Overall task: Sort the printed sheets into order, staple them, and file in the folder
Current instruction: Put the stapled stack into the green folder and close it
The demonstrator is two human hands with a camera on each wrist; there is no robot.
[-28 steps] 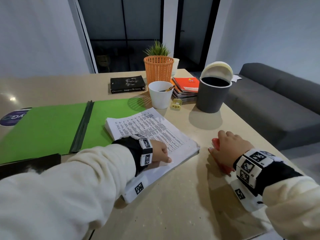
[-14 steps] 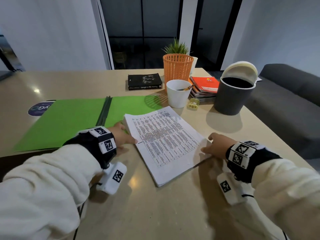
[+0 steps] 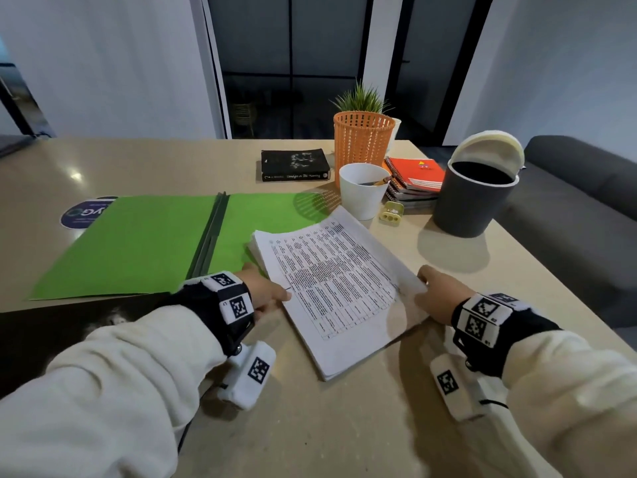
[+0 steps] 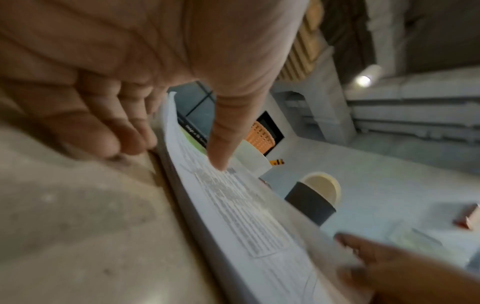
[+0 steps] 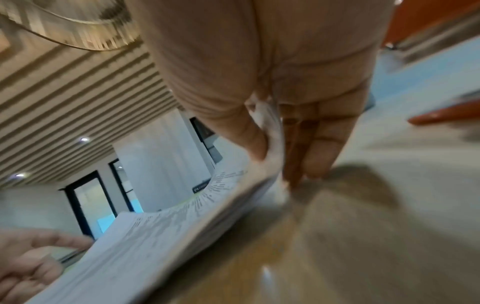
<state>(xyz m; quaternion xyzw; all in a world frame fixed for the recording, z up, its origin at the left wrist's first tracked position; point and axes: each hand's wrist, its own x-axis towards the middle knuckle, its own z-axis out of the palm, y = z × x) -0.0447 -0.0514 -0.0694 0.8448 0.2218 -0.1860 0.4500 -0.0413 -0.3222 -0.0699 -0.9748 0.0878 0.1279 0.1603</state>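
Observation:
A thick stack of printed sheets [image 3: 331, 288] lies slantwise on the beige table [image 3: 344, 426], its far corner overlapping the open green folder [image 3: 138, 246]. My left hand [image 3: 275, 291] holds the stack's left edge, thumb [image 4: 221, 156] pressing on the top sheet and fingers curled against the side. My right hand [image 3: 425, 284] pinches the right edge, thumb on top and fingers [image 5: 311, 144] underneath, and that edge is raised off the table. A red object, probably the stapler [image 4: 467, 220], shows blurred on the table to the right; the head view does not show it.
Behind the stack stand a white cup [image 3: 362, 191] with a pencil, an orange basket [image 3: 362, 143], a yellow sharpener [image 3: 391, 212], spiral notebooks [image 3: 413, 177], a black book [image 3: 293, 165] and a dark bin [image 3: 472, 201] with its lid up. A grey sofa [image 3: 568, 219] lies past the table's right edge.
A second ago my right hand rested on the red stapler and my left hand lay on the stack. Both hands have since moved to the stack's side edges, and its right edge has come up.

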